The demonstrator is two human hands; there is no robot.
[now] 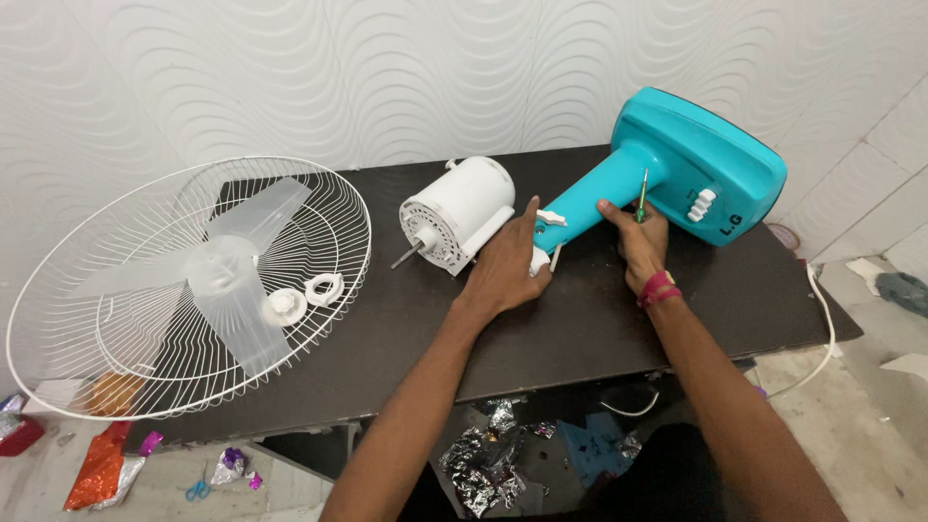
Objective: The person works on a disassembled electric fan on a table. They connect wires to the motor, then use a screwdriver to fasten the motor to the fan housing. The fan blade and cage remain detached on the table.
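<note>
Left hand (507,266) lies flat and spread over the white joint where the white motor housing (459,215) meets the teal fan stand (691,164), fingers pressing down, not closed around anything; right hand (640,240) is clamped on a green-handled screwdriver (642,196), held upright against the teal neck just below the base; both parts lie on their sides on the dark bench (580,329), motor shaft pointing toward the left.

Judging from this, a screw on the neck is being worked; doing it well means keeping the driver square to the screw head, pushing in along its axis while turning, and letting the left hand pin the joint so the stand cannot roll; the rounded neck looks likely to twist under torque, so firm downward pressure matters.

Well apart to the left, the white wire fan guard (184,285) rests half over the bench edge with the translucent blade (227,290) and 2 white plastic nuts (304,298) lying in it; a white cord (822,329) trails off the right edge.
</note>
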